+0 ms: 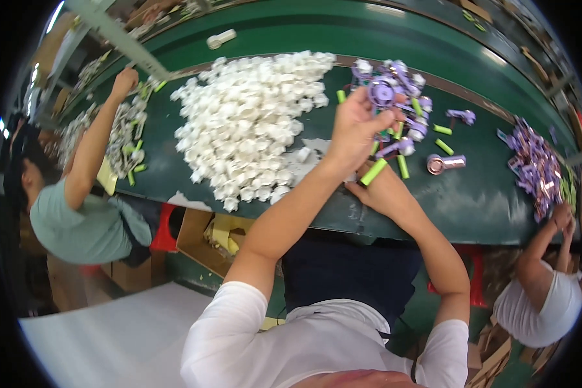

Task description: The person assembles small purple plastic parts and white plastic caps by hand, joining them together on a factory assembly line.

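Observation:
In my left hand (pixel 355 129) is a purple part with a round, ringed head (pixel 381 95), pinched between thumb and fingers above the table's far side. Closer to me, my right hand (pixel 388 191) is curled, its fingers partly hidden. A bright green cylinder (pixel 374 172), which looks like a battery, lies against it; what the fingers grip cannot be made out. Around and beyond both hands is a heap of purple fan-like housings (pixel 401 76) with white caps and green cylinders. A purple housing with a shiny pinkish round end (pixel 436 164) lies to the right.
A big pile of white caps (pixel 246 123) covers the green table (pixel 343 216) left of my hands. More purple housings (pixel 533 161) are heaped at the far right, near a co-worker's hands (pixel 562 216). Another person (pixel 87 220) reaches over parts at left. An open carton (pixel 200 239) stands below the edge.

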The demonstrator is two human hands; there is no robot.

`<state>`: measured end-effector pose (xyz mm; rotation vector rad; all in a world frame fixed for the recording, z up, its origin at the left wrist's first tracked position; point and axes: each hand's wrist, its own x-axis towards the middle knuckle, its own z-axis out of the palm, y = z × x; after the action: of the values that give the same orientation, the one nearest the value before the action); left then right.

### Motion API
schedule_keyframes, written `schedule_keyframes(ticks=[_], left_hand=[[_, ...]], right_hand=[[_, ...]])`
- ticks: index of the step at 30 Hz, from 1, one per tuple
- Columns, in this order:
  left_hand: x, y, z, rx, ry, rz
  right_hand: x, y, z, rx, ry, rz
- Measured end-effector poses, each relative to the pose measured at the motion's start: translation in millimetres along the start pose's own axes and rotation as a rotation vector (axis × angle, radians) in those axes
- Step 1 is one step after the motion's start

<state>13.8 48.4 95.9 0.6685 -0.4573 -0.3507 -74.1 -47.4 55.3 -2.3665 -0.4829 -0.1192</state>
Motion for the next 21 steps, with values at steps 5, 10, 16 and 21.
schedule_keyframes(ticks=[5, 10, 16, 21], left_hand=[[-2.0, -13.3, 9.8, 0.288, 0.006, 0.063], [-14.0, -20.4, 18.0, 0.340, -0.082, 0.055], [-20.3, -31.4, 17.4, 0.363, -0.125, -0.008], [-19.5, -26.8, 21.7, 0.338, -0.197, -0.072]], right_hand=[[-46.6, -11.0, -63.1, 0.292, -0.289, 0.259], [-44.3, -27.1, -95.2, 0.168, 0.545, 0.124], [-12.6, -1.7, -84.0, -0.053, 0.640, -0.007], [-11.2, 7.3, -90.2, 0.146, 0.717, 0.046]])
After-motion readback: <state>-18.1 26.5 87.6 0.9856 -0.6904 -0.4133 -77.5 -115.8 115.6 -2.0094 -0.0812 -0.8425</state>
